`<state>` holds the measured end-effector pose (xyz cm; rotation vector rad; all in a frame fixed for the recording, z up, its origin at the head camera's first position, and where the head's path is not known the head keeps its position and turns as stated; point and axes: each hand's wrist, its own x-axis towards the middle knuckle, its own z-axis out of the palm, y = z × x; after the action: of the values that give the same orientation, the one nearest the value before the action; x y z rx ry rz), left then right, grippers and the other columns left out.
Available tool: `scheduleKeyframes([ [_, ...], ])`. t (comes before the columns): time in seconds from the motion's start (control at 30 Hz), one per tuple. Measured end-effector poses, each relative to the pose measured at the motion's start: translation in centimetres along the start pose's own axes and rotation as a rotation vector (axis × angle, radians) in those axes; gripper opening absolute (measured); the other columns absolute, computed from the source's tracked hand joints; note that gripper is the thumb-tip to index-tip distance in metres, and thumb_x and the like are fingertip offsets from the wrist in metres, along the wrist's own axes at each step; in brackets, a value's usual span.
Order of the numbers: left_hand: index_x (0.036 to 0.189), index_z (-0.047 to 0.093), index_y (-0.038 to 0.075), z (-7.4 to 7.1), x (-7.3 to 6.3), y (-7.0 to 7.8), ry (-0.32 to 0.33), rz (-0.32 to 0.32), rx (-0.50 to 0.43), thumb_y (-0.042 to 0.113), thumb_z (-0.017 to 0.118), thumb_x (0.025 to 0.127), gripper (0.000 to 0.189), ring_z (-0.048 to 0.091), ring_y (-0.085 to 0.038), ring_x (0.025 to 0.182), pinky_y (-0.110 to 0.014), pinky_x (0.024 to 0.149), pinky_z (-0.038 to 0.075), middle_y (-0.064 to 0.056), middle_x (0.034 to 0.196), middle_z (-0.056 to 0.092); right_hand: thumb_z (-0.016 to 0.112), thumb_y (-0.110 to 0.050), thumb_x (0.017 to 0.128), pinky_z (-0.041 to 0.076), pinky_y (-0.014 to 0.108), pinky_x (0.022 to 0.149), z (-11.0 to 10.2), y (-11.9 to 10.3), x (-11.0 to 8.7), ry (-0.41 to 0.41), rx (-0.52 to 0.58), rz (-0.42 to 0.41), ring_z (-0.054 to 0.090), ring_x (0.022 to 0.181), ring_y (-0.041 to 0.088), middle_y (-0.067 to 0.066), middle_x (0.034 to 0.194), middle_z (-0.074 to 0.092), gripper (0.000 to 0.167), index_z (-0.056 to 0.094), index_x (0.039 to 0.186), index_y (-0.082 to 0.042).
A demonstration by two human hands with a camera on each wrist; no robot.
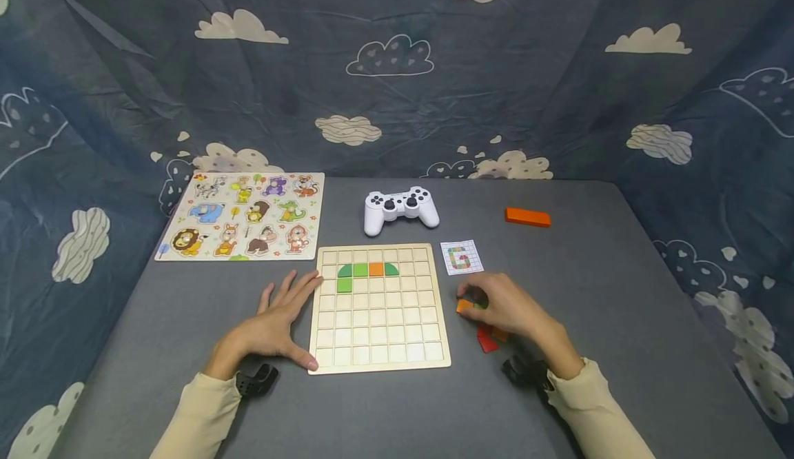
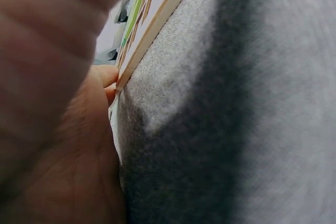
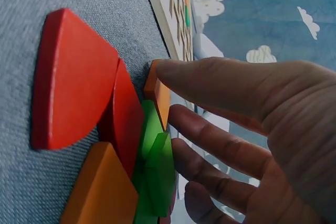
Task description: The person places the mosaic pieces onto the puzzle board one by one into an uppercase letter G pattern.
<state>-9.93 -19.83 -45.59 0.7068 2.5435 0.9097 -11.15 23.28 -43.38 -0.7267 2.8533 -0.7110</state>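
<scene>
My left hand (image 1: 269, 328) lies along the left edge of a wooden grid board (image 1: 378, 318), its fingers spread and touching the rim. Green pieces (image 1: 360, 270) and an orange square (image 1: 375, 269) sit in the board's upper cells. To the right of the board, my right hand (image 1: 505, 304) pinches an orange block (image 3: 152, 82) between thumb and index finger. Under and beside that hand lie loose green blocks (image 3: 164, 171), red curved blocks (image 3: 76, 80) and another orange block (image 3: 102, 187). The hand partly hides this pile in the head view.
A small pattern card (image 1: 462, 258) lies at the board's upper right. Behind the board is a white game controller (image 1: 401, 209). An animal puzzle board (image 1: 242, 218) occupies the back left, and an orange bar (image 1: 527, 217) the back right. Cloud-patterned cloth (image 1: 391, 100) hangs behind.
</scene>
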Motion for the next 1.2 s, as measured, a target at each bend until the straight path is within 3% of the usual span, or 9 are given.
scheduleKeyframes([
  [0.33, 0.161, 0.014, 0.011, 0.05, 0.11, 0.04, -0.010, -0.021, 0.016, 0.056, 0.095, 0.052, 0.143, -0.007, -0.049, 0.152, -0.071, 0.112, -0.008, -0.014, 0.168, 0.006, 0.086, -0.014, 0.076, 0.051, 0.030, 0.073, 0.04, 0.25, -0.08, -0.031, 0.002, -0.014, 0.060, 0.082, 0.012, -0.006, 0.093, 0.069, 0.030, 0.073, 0.103, -0.014],
  [0.93, 0.161, 0.015, 0.010, 0.04, -0.02, -0.07, 0.011, 0.008, 0.000, 0.054, 0.096, 0.051, 0.143, -0.006, -0.051, 0.151, -0.072, 0.111, -0.008, -0.017, 0.168, 0.008, 0.081, -0.009, 0.078, 0.054, 0.031, 0.075, 0.30, 0.09, 0.17, -0.025, 0.001, -0.021, 0.065, 0.083, 0.011, -0.006, 0.094, 0.071, 0.025, 0.073, 0.101, -0.013],
  [1.2, 0.161, 0.013, 0.010, 0.06, 0.16, -0.05, -0.007, -0.009, 0.018, 0.056, 0.095, 0.052, 0.144, -0.006, -0.050, 0.151, -0.071, 0.112, -0.007, -0.016, 0.168, 0.007, 0.081, -0.009, 0.078, 0.054, 0.033, 0.076, 0.22, -0.32, 0.41, -0.016, -0.028, -0.056, 0.064, 0.083, 0.012, -0.006, 0.092, 0.071, 0.023, 0.074, 0.099, -0.013],
])
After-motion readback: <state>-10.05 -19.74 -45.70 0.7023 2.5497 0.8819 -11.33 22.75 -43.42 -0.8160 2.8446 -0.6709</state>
